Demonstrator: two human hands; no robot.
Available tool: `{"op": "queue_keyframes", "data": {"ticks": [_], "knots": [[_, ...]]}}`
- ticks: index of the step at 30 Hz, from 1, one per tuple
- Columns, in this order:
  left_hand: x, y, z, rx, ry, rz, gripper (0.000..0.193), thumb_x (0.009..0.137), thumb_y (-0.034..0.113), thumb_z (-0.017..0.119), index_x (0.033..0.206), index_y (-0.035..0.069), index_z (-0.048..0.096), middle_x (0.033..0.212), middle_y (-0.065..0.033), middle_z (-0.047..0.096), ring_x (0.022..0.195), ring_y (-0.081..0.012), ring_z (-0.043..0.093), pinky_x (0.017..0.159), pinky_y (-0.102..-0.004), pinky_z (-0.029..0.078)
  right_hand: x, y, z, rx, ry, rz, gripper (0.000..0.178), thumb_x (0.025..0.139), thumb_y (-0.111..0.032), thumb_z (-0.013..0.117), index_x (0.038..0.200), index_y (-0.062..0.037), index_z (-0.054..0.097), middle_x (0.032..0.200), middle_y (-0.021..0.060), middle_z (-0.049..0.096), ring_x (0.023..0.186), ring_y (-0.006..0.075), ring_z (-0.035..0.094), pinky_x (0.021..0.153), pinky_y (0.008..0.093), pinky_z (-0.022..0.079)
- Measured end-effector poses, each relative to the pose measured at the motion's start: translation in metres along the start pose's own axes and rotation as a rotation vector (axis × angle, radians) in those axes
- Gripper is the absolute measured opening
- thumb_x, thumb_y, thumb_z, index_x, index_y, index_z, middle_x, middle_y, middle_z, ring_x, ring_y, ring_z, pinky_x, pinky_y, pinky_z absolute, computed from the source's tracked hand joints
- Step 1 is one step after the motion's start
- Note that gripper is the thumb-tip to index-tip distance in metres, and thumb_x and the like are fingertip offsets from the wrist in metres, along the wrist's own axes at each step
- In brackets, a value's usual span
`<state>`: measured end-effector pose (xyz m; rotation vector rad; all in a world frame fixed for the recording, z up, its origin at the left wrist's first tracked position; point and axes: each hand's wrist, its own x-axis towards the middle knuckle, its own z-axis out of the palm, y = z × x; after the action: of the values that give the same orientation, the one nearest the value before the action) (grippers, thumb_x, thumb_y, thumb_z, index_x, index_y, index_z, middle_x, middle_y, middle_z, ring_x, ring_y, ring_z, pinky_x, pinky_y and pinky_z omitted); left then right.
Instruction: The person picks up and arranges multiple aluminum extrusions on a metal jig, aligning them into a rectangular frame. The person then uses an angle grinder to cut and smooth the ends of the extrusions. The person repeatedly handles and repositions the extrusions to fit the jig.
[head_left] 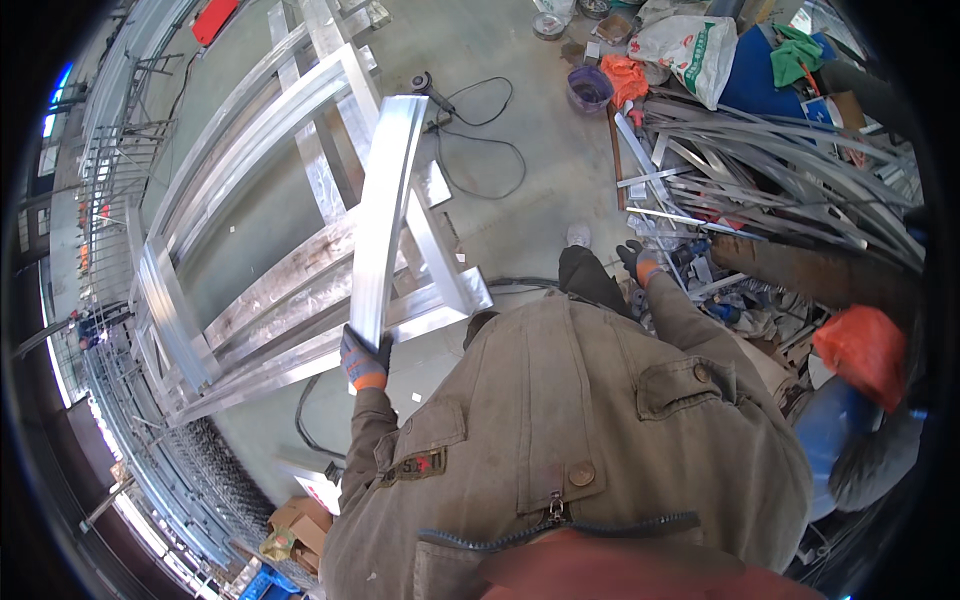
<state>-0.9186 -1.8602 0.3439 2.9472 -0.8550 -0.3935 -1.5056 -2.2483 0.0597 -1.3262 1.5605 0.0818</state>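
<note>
My left hand (366, 360), in a grey glove with an orange cuff, grips the near end of a wide silver metal profile (388, 210). The profile slants up and away over a silver metal frame (300, 95) and its crossbars. My right hand (638, 262), in a similar glove, hangs out to the right with its fingers apart and nothing visible in them. Closest to it lies a pile of thin metal offcuts (780, 165). Beyond the profile's far end, an angle grinder (424, 88) rests on the floor with its black cable (520, 150).
Frame bars fill the floor to my left. On the right stand a purple bucket (590, 90), an orange bag (625, 78) and a white sack (690, 55). A red plastic bag (862, 350) lies nearer. Cardboard boxes (300, 528) sit at the lower left.
</note>
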Motion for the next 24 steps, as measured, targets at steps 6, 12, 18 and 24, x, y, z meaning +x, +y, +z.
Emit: {"op": "queue_keyframes", "data": {"ticks": [6, 12, 18, 24], "knots": [[0.012, 0.055, -0.028, 0.130, -0.103, -0.081, 0.142, 0.070, 0.059, 0.102, 0.175, 0.001, 0.026, 0.174, -0.0278, 0.041, 0.161, -0.0451, 0.040, 0.132, -0.0491, 0.037, 0.112, 0.102, -0.124, -0.500, -0.147, -0.037, 0.048, 0.102, -0.037, 0.072, 0.139, -0.0059, 0.071, 0.128, 0.0271, 0.075, 0.115, 0.0375, 0.076, 0.099, 0.0494, 0.059], [0.070, 0.151, -0.026, -0.007, 0.137, -0.045, 0.136, 0.077, 0.058, 0.097, 0.175, -0.003, 0.025, 0.175, -0.0300, 0.039, 0.161, -0.0464, 0.039, 0.132, -0.0480, 0.037, 0.203, 0.075, -0.141, -0.057, -0.212, -0.011, 0.054, 0.106, -0.055, 0.063, 0.118, -0.0053, 0.081, 0.098, 0.0199, 0.077, 0.088, 0.0338, 0.071, 0.081, 0.0521, 0.054], [0.135, 0.247, -0.015, -0.111, 0.170, 0.041, 0.136, 0.076, 0.056, 0.100, 0.175, -0.002, 0.026, 0.175, -0.0298, 0.039, 0.160, -0.0470, 0.041, 0.130, -0.0487, 0.040, 0.173, -0.082, -0.107, -0.255, -0.273, -0.239, 0.045, 0.113, -0.040, 0.056, 0.135, -0.0061, 0.074, 0.128, 0.0222, 0.076, 0.118, 0.0393, 0.072, 0.104, 0.0477, 0.055], [0.203, 0.324, -0.029, -0.069, 0.132, 0.117, 0.133, 0.078, 0.064, 0.094, 0.172, -0.005, 0.031, 0.173, -0.0283, 0.042, 0.160, -0.0448, 0.042, 0.132, -0.0477, 0.038, 0.170, -0.157, -0.098, -0.357, -0.230, -0.370, 0.070, 0.102, -0.058, 0.066, 0.146, -0.0029, 0.071, 0.144, 0.0300, 0.071, 0.139, 0.0476, 0.065, 0.118, 0.0476, 0.051]]}}
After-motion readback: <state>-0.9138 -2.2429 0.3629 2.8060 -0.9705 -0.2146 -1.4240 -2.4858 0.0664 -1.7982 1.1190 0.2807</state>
